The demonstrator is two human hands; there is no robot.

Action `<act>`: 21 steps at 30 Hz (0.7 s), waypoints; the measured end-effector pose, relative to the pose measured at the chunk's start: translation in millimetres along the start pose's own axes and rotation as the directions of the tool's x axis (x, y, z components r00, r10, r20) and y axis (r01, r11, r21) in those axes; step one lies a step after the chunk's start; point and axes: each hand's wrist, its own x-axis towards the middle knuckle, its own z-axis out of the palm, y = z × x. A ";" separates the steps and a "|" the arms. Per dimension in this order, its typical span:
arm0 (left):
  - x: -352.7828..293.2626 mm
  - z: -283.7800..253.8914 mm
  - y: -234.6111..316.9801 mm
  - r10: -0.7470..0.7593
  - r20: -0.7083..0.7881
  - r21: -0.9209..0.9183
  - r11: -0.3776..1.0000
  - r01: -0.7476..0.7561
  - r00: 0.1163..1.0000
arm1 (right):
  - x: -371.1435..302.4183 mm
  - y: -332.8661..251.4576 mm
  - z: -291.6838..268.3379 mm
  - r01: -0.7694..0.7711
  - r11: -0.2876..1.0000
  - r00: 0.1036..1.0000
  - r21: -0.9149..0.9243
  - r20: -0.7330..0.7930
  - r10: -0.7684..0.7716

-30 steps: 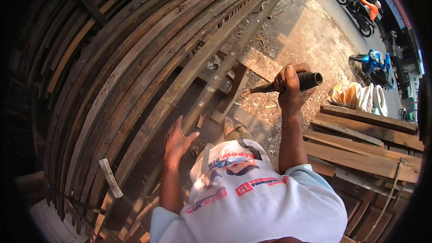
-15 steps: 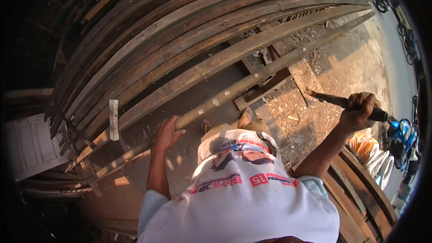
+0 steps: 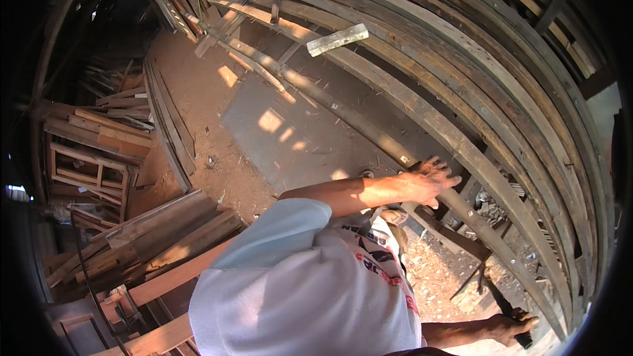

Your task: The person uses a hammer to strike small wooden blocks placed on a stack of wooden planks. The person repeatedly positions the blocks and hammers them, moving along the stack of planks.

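Observation:
A long, slim wooden beam [image 3: 369,130] with small pale patches runs diagonally across the view. My left hand [image 3: 430,179] lies on top of it, fingers spread and the thumb toward my body. At the lower right, my right hand [image 3: 506,329] is closed around a dark, stick-like tool [image 3: 499,298]. Its black end sticks out below the fist, and its far end points up toward the beam. The tool's exact kind cannot be told. A short, whitish wood block [image 3: 337,39] lies across a neighbouring beam.
Several long, weathered beams [image 3: 455,72] lie side by side beyond my left hand. Stacked planks [image 3: 165,240] and frame pieces [image 3: 92,178] fill the left side. Wood chips [image 3: 428,264] litter the sunlit ground, and a dark sheet-like patch [image 3: 254,115] covers part of the floor.
The view has swung left, bringing the stacked planks into sight. My left hand has shifted along the beam toward the right-hand end. The right hand still grips the tool.

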 end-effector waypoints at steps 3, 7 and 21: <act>4.4 35.8 -15.3 -0.001 -0.028 -0.017 1.000 0.001 1.000 | -12.5 9.1 12.7 0.072 0.983 0.984 -0.166 0.174 -0.043; -3.0 -14.9 -13.1 -0.022 0.093 -0.017 1.000 0.024 0.995 | -24.6 13.1 21.3 0.148 0.971 0.962 -0.189 0.254 -0.097; -119.6 -118.6 -92.4 -0.461 0.100 0.280 0.864 0.420 0.882 | -42.7 -23.8 -76.4 0.069 0.988 0.974 0.139 0.203 -0.097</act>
